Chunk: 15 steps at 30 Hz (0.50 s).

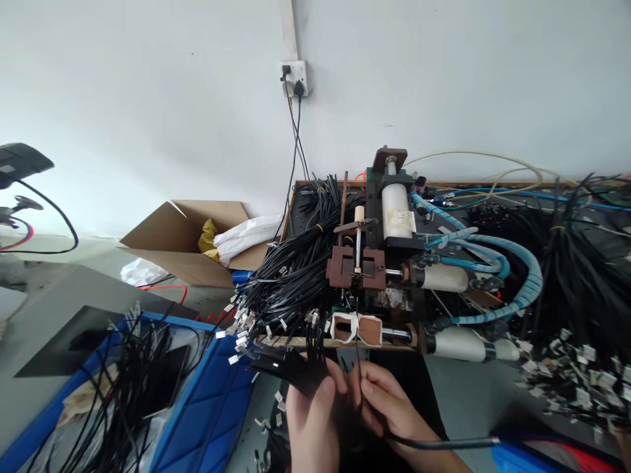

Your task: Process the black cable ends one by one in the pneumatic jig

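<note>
My left hand [313, 420] is closed round a bundle of black cables [286, 368] in front of the machine. Close beside it, my right hand [387, 397] pinches one black cable [358, 355]. That cable runs up past two padded clamp jaws [357, 328], toward the brown metal block [355, 268] of a pneumatic machine. Below my right hand, a black cable length [444, 444] points right, with a small reddish end. Whether it belongs to the pinched cable I cannot tell. The lower parts of the bundle are dark and blurred.
Black cables with metal connectors [296, 276] are heaped left of the machine, and more [562, 282] lie at right. White air cylinders [399, 210] and blue hoses [530, 276] flank the jaws. A blue bin [207, 401] and a cardboard box [172, 259] stand at left.
</note>
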Each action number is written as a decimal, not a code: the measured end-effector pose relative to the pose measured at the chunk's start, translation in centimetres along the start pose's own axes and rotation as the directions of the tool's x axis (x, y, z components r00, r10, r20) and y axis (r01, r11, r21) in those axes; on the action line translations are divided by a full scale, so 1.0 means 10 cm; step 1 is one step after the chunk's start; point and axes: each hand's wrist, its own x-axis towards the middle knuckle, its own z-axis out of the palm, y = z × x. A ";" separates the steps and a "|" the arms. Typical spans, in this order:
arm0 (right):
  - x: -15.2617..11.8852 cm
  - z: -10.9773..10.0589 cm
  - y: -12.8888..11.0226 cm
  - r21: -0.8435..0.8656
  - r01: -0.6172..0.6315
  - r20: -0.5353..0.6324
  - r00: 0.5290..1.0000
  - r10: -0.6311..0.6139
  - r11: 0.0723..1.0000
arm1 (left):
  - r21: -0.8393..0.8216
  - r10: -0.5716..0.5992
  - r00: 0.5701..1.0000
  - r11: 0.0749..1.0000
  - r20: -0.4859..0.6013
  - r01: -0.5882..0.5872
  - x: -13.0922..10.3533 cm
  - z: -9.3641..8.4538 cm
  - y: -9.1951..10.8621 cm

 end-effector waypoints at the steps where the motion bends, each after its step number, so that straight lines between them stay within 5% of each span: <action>1: -0.01 0.00 -0.01 -0.019 0.014 0.012 1.000 -0.014 1.000 | 0.027 0.010 1.000 1.000 -0.013 -0.009 0.00 -0.01 0.00; 7: -0.14 0.02 -0.17 -0.240 0.276 0.230 0.948 -0.222 0.931 | 0.093 0.068 0.997 0.994 -0.032 -0.065 0.01 -0.10 -0.04; 12: -0.17 0.01 -0.08 -0.173 0.206 0.189 0.967 -0.173 0.963 | 0.109 0.012 0.995 0.994 -0.096 -0.002 -0.03 -0.10 -0.06; 15: -0.13 0.05 0.00 -0.092 0.060 0.022 0.998 -0.058 0.994 | 0.140 0.007 0.994 0.990 -0.110 0.009 -0.04 -0.08 -0.06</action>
